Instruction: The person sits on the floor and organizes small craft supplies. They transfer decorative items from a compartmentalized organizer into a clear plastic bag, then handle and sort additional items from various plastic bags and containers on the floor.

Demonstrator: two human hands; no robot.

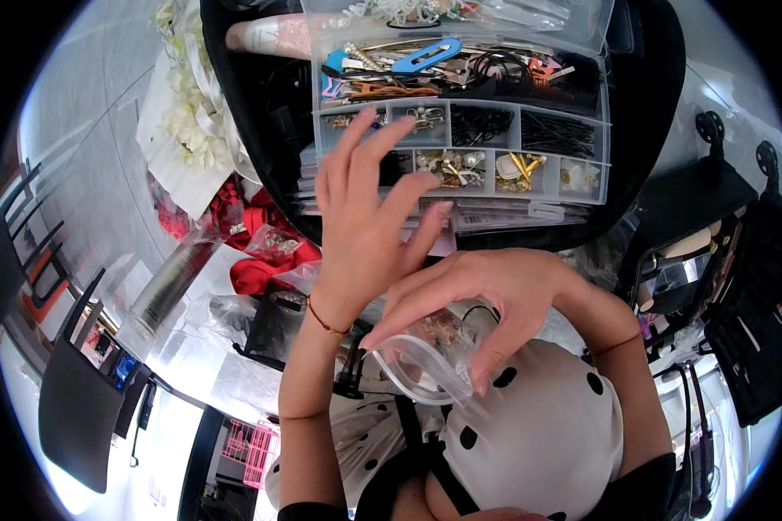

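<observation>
My left hand (pixel 365 202) is over the front left of a clear plastic divided organizer box (pixel 596 156), fingers apart, with nothing seen in its grip. My right hand (pixel 489 293) holds a clear zip bag (pixel 423 371) by its mouth between thumb and fingers, above my lap. The bag's mouth gapes, and small gold-coloured pieces lie inside. The box's compartments hold black bobby pins (pixel 557 133), black hair ties (pixel 481 125), gold and pearl ornaments (pixel 453 168) and white flower-shaped pieces (pixel 579 176). A blue snap hair clip (pixel 427 55) lies on other clips in the rear compartment.
The box sits in a black case (pixel 658 98) with a pink tube (pixel 267 36). At left are white artificial flowers (pixel 195 137), red ribbon (pixel 260 273), plastic bags and a clear cylinder (pixel 169 286). A black makeup case (pixel 697 189) stands at right; a black chair (pixel 81 417) is at lower left.
</observation>
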